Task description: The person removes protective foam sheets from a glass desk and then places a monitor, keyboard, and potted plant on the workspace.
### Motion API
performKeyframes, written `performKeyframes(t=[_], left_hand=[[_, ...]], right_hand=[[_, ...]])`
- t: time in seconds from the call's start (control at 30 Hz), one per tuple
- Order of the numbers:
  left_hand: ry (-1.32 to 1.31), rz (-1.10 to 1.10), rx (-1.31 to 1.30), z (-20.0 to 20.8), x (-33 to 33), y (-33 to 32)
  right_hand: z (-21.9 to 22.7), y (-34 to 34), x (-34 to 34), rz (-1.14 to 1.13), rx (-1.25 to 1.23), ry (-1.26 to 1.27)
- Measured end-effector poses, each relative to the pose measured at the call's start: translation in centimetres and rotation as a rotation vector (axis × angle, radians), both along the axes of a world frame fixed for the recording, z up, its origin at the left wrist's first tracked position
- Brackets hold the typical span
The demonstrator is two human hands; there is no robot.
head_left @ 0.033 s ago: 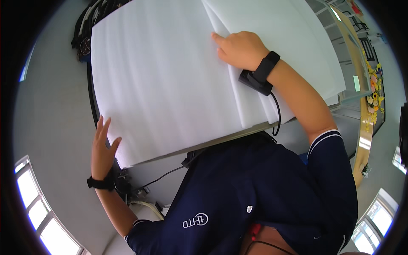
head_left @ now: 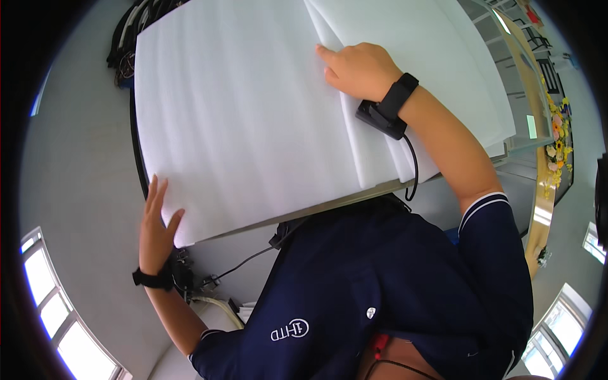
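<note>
In the head view, with clock directions taken from its middle, a bundle of dark cables (head_left: 126, 39) is seen between ten and eleven o'clock. Between eight and nine, the left hand (head_left: 157, 225) is held with fingers spread and thumb apart, at the near-left corner of a white sheet (head_left: 247, 120); whether the sheet is pressed there cannot be told. A black wristband (head_left: 152, 278) is worn below it. The sheet is spread over the bench (head_left: 372, 190), its middle toward eleven. At one o'clock, the right hand (head_left: 362, 71) is laid across the sheet's lengthwise fold (head_left: 349, 133), index finger extended, the other fingers curled; whether anything is pinched beneath cannot be told. A black box (head_left: 380, 120) with a cable is strapped at that wrist. Farther right, more white sheeting (head_left: 437, 57) is seen, then yellow and pink flowers (head_left: 557, 149) between two and three.
</note>
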State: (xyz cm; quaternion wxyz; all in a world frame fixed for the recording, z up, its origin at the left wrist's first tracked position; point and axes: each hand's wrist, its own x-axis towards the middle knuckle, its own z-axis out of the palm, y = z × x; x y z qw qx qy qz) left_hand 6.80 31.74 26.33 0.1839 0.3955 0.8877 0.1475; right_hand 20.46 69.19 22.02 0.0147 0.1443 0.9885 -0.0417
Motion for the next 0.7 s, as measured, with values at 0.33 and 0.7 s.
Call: performKeyframes(t=[0.33, 0.7], left_hand=[[0.178, 0.059, -0.020, -2.3, 8.0, -4.0], [0.448, 0.058, -0.563, -1.2, 4.0, 3.0]], right_hand=[[-0.7, -0.4, -0.3, 0.046, 0.010, -0.027], [-0.1, -0.6, -0.2, 0.089, 0.040, -0.032]])
